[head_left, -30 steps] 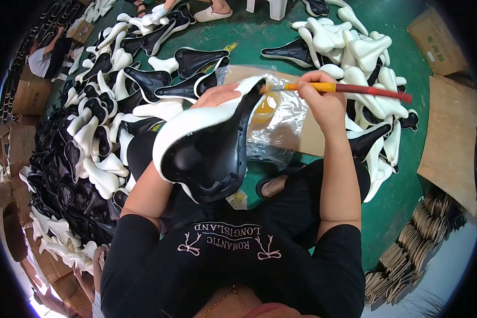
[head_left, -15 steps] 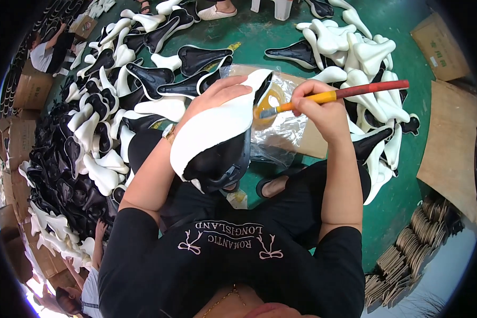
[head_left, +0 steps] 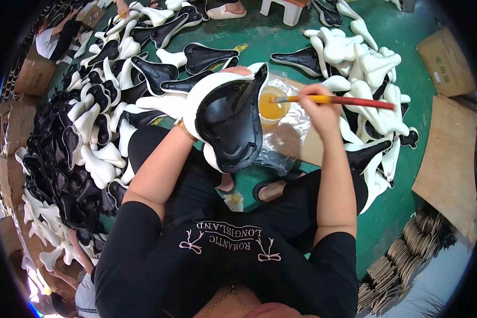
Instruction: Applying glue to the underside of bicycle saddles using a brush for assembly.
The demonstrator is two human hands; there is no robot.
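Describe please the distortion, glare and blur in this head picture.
Head view: strong fisheye, the cardboard sheet edges bend near the dark round rim; glare on the plastic sheet under the glue cup; the left hand with the saddle and the right hand with the brush are sharp.

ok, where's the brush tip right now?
Head view, just right of centre: the brush, held in the right hand, has its tip over the glue cup, beside the saddle the left hand holds.

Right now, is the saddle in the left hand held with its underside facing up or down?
Underside up: the saddle shows its black hollow inner shell toward the camera, white cover only at the rim, held by the left hand.
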